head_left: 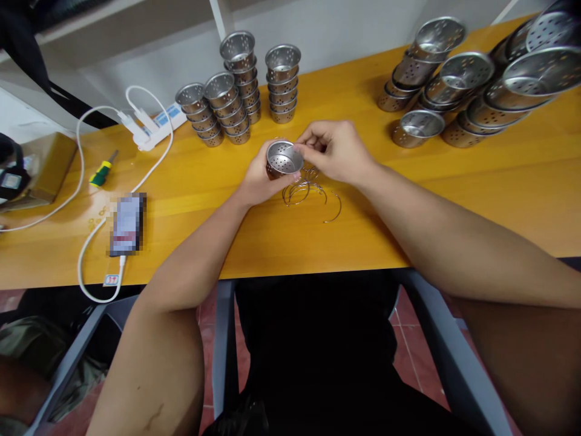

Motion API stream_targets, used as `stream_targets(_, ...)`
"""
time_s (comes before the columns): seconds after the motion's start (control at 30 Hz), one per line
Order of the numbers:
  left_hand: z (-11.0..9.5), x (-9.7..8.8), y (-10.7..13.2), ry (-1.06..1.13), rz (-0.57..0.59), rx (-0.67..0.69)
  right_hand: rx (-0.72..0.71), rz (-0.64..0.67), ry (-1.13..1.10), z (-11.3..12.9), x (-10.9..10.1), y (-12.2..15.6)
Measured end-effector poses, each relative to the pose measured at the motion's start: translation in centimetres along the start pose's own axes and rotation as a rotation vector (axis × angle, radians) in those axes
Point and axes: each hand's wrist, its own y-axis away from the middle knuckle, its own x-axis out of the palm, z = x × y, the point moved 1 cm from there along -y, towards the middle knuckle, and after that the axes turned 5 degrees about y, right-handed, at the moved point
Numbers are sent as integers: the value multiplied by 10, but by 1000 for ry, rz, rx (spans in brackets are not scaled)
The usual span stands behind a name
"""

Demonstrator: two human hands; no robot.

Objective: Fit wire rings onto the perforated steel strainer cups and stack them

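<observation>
Little cup: a small shiny metal cup [284, 158] with holes in its bottom sits in the person's hands, just above the yellow table [454, 200], near its middle.
Left hand: the left hand [259, 179] wraps around the cup from below and from the side. Its fingers are curled and pressed on the cup's wall, and the thumb lies along the rim.
Right hand: the right hand [336, 148] is at the cup's right edge. Its fingers are bent close together and the tips pinch at the rim. It is too small to tell if they also pinch a wire.
Wire rings: a small pile of thin bent wire rings [308, 192] lies on the table right under the hands.
Tall piles: four neat stacks of the same cups [240, 91] stand behind the hands, one cup sitting inside the next.
Messy pile: more holey cups [472, 79] lean on each other at the far right. Each one is bare inside.
Writing: a tiny tag [111, 280] on the white cable [86, 266] shows "39". The phone [128, 223] is blurred, so nothing can be read there.
Other things: a screwdriver [102, 172] with a yellow and green handle, a white plug strip [157, 124] and a brown box [43, 166] sit on the left.
</observation>
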Motion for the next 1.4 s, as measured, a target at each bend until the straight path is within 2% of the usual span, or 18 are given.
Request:
stream_targets(0.2, -16, 4, 0, -72, -39, 53, 9, -22, 65, 3, 4, 1)
stream_targets(0.47, -16, 3, 1, -65, 29, 47, 22, -71, 44, 3, 12, 1)
stream_targets(0.7, -27, 6, 0, -83, -42, -9, 50, -87, -32, 6, 21, -1)
stream_targets(0.8, -25, 5, 0, -41, -34, -17, 17, -20, -202, 11, 15, -2)
stream_targets(0.93, -15, -2, 0, 43, -30, -24, -12, 191, -422, 20, 1, -3)
stream_targets(1.0, -13, -4, 0, 67, -15, -35, -11, 243, -472, 22, -4, -3)
stream_targets(1.23, -16, -1, -1, 30, 10, 10, 51, 162, -473, 16, 2, -3)
stream_targets(1.4, -15, 1, -3, -4, -3, 39, 54, 173, -472, 13, 6, -5)
